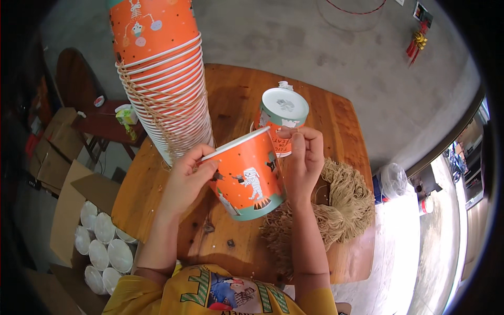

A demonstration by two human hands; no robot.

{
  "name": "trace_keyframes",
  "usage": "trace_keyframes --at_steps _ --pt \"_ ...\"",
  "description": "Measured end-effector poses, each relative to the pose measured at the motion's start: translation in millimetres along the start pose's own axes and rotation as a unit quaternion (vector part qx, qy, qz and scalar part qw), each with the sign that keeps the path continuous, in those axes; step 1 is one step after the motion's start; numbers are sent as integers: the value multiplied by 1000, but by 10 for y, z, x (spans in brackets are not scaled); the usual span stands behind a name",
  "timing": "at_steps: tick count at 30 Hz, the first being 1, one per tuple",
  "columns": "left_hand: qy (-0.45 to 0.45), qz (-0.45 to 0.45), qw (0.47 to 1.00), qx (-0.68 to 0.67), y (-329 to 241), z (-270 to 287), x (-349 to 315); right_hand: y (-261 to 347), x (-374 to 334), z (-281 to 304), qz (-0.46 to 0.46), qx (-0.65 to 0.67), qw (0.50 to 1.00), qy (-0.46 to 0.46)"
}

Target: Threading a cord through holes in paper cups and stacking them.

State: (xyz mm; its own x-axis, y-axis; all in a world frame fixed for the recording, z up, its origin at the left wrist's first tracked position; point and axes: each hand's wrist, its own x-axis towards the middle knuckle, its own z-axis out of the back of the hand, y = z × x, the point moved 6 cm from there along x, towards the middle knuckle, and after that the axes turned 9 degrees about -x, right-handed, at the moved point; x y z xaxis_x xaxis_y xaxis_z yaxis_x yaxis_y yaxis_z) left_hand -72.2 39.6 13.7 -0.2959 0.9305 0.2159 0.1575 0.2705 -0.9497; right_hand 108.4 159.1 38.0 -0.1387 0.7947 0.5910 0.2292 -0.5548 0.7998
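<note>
My left hand (185, 178) grips an orange paper bucket (247, 181) by its white rim, thumb on the outside. The bucket tilts and has a green base band with a printed mummy figure. Close to its right rim, my right hand (304, 152) has thumb and forefinger pinched together; a thin strand of twine seems to run down from them along the bucket's side. Behind stands another bucket (272, 130), upside down, with its pale bottom up. Partly under my right forearm lies a large bundle of tan twine (346, 202).
A tall nested stack of orange buckets (163, 100) with twine along its side rises at the left of the wooden table (336, 121). An open carton (68, 226) with several white round items (100, 254) stands at lower left. Beyond it is a low dark-red table (107, 126).
</note>
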Motion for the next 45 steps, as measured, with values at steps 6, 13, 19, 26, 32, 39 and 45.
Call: trace_keyframes --at_steps 6,13,19,26,32,39,45 --pt "-71 -21 996 -42 1 205 17 -203 32 -73 -67 -65 992 85" --pt "-99 -26 986 -130 113 331 32 -563 19 -97 -188 74 967 156" --pt "-116 -25 980 -161 311 407 24 -1119 -128 -104 -312 109 926 179" --pt "-126 20 929 -347 702 381 7 -1527 -192 -19 -323 144 914 200" --pt "-98 45 872 -478 1106 435 24 -1523 -317 -159 -396 193 880 179" --pt "-175 122 851 -480 1441 303 -37 -1668 -273 -17 -307 67 947 60" --pt "-178 165 846 -475 1541 211 -61 -1883 -250 115 -287 83 953 48"
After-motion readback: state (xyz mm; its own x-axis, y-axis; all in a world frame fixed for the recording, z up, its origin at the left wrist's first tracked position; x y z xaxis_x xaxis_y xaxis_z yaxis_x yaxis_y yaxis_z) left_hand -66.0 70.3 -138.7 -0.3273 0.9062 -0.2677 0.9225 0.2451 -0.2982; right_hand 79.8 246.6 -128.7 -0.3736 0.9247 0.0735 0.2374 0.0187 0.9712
